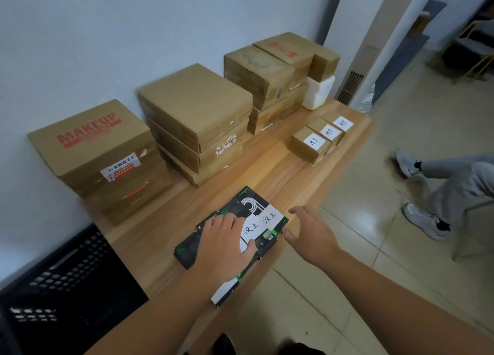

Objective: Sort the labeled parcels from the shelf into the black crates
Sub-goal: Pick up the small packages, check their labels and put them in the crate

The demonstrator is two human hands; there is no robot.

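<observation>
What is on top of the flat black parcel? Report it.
White handwritten paper labels and the left hand resting there; whatever lies under the hand is covered.

Smooth, faintly glossy wood-grain shelf [280, 173], centre. Matt brown cardboard boxes [195, 101] behind. Perforated black plastic crate [66, 274], lower left. Glossy black parcels [248, 197] with white paper labels [270, 218]. Shiny floor tiles [374, 221], right.
</observation>
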